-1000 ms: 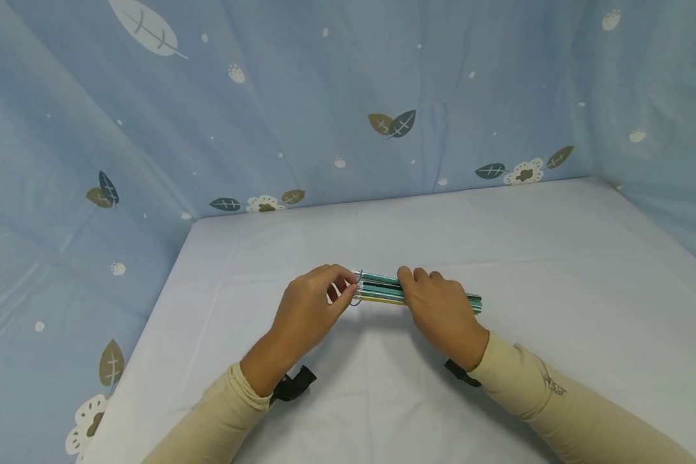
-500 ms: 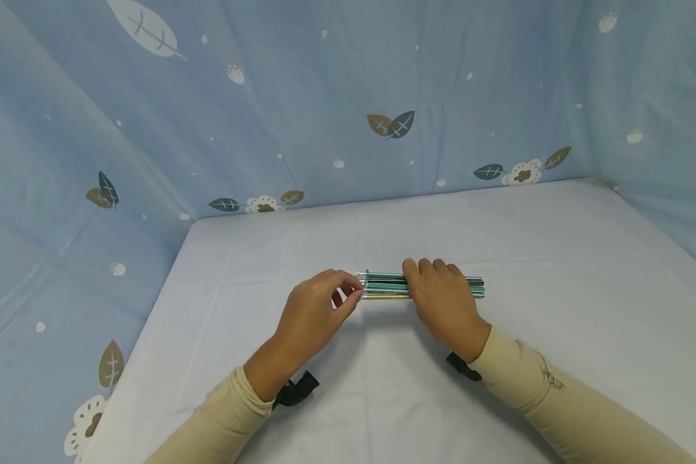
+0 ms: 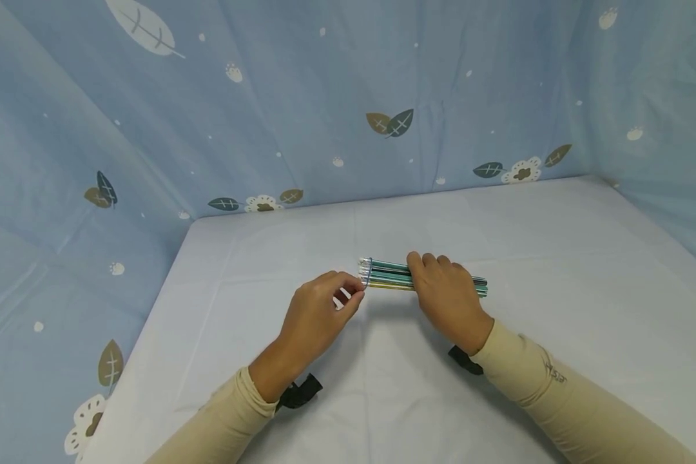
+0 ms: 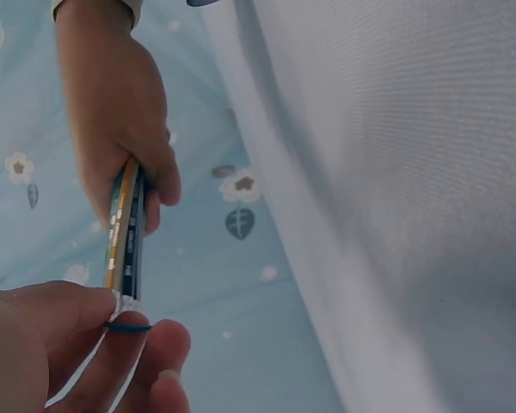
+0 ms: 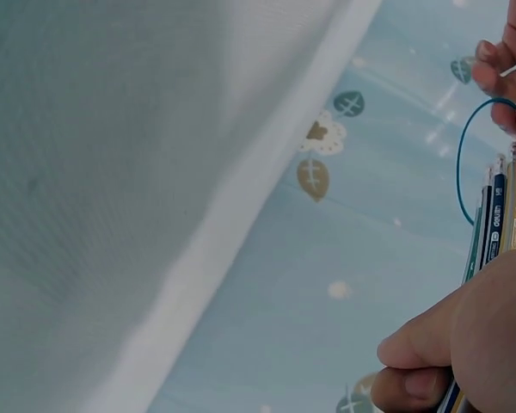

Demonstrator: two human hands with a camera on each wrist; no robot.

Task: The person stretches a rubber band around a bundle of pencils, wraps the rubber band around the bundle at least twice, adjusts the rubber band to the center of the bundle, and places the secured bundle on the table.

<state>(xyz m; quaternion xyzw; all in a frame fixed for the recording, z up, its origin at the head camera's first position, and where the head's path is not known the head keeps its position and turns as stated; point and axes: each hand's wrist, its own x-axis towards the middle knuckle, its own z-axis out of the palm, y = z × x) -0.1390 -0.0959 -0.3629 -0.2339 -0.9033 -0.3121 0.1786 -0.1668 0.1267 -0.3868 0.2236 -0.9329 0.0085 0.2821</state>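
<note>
My right hand [image 3: 449, 299] grips a bundle of pencils [image 3: 391, 275], mostly green with a yellow one and dark ones, held level above the white cloth. Their white-tipped ends point left, and my palm hides the middle. A thin blue rubber band [image 3: 370, 270] loops around the bundle near those ends. My left hand [image 3: 313, 312] pinches the band's near side between thumb and fingers. The left wrist view shows the band [image 4: 127, 327] stretched across my fingertips just beyond the pencil ends. In the right wrist view the band [image 5: 459, 163] bows out wide of the pencils [image 5: 497, 211].
A white cloth [image 3: 284, 245] covers the table under both hands. Blue curtains [image 3: 336, 84] with printed leaves and flowers hang behind and at both sides. Black wrist straps [image 3: 300, 391] show under the beige sleeves.
The pencil bundle and my right hand have shifted slightly right and away from me. The rubber band has come a little farther onto the pencil ends, with my left hand still pinching it.
</note>
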